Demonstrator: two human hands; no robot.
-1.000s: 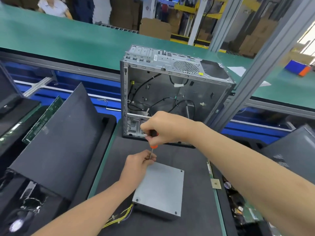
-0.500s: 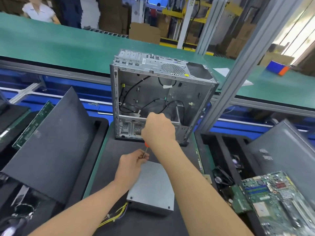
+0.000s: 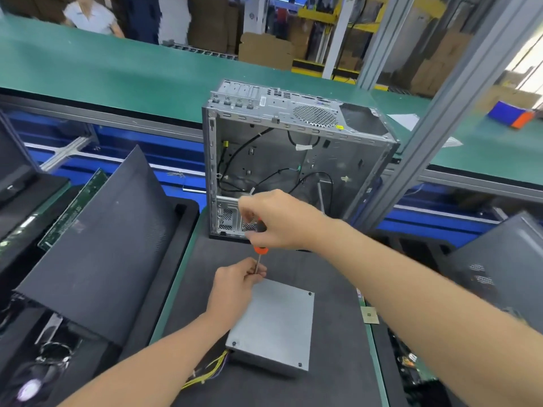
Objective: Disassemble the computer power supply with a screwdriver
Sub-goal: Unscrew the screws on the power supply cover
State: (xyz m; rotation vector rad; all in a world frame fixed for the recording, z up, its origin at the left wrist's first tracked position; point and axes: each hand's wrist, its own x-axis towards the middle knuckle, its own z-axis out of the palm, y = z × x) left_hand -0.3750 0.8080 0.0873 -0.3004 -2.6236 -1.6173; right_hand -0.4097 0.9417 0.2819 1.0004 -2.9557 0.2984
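Observation:
A grey metal power supply (image 3: 274, 326) lies flat on the dark mat, with yellow and black wires (image 3: 205, 373) trailing from its near left corner. My right hand (image 3: 276, 220) grips the black and orange handle of a screwdriver (image 3: 260, 248), held upright over the supply's far left corner. My left hand (image 3: 235, 284) sits at that corner and pinches the screwdriver's metal shaft between thumb and fingers. The tip is hidden behind my left hand.
An open, empty computer case (image 3: 293, 160) stands upright just behind the mat. A dark side panel (image 3: 100, 248) leans at the left, over a bin with a green circuit board (image 3: 73, 210). Another panel (image 3: 499, 268) leans at the right. An aluminium post (image 3: 446, 107) rises right of the case.
My right hand has turned on the screwdriver handle and the fingers have shifted. The camera view has swung slightly. The power supply and my left hand stay where they were.

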